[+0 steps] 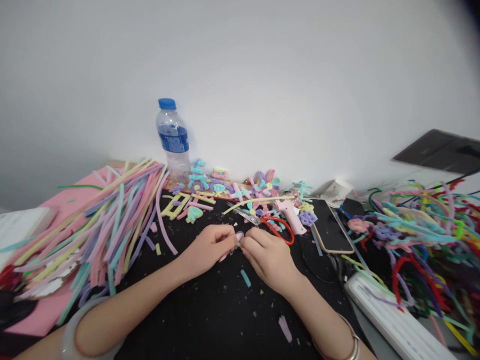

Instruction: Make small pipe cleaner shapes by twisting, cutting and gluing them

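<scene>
My left hand (215,245) and my right hand (269,255) meet over the black table mat (210,320), fingertips pinched together. Between them shows a small pipe cleaner piece (239,235), pale purple with a bit of yellow below; most of it is hidden by the fingers. Just beyond the right hand lie red-handled scissors (279,229) and a pink glue gun (290,216). A short teal pipe cleaner offcut (245,278) lies below the hands, and a lilac offcut (285,328) rests nearer to me.
Long pastel pipe cleaners (123,220) are heaped at left. A water bottle (173,137) stands by the wall, beside several finished pipe cleaner shapes (210,182). At right are a phone (333,227), a white power strip (393,317) and a tangle of coloured pipe cleaners (416,230).
</scene>
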`<state>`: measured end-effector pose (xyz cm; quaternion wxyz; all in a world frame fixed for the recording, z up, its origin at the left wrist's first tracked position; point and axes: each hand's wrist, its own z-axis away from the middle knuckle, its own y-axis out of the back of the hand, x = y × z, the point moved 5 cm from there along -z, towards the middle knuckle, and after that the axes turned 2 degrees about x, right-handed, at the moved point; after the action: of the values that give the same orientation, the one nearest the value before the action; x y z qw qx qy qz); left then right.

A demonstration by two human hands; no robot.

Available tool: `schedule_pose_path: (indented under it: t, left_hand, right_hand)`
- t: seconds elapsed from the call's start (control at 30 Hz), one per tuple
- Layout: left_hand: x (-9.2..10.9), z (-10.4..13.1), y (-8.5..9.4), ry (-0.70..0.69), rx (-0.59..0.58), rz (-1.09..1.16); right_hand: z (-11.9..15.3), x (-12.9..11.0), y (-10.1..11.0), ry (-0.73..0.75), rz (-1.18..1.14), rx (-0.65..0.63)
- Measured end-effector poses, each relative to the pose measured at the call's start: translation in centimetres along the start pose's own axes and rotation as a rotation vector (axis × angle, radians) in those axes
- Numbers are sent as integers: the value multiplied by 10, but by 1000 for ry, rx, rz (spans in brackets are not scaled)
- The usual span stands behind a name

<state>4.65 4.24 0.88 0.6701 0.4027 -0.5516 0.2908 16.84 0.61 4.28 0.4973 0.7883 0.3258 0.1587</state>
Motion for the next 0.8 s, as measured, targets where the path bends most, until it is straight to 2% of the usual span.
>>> schedule_pose_path:
  t: [0.17,0.33,0.53,0.6,0.7,0.8]
  left_hand:
    - [-3,0,-1,7,5,-16]
    - [-2,1,5,35,26,-43]
    - [-2,1,14,15,125,-31]
    - [-2,2,16,3,143,-51]
    - [-1,3,17,-60,149,-166]
    - [5,6,17,-203,119,-356]
  right_hand:
    - [0,-3,0,11,15,28]
    - [6,7,1,-91,-54,75]
    - [20,32,14,-289,-152,364]
    - [24,37,17,-329,-178,425]
    - [27,40,18,-365,-215,427]
    - [28,41,20,-389,-250,407]
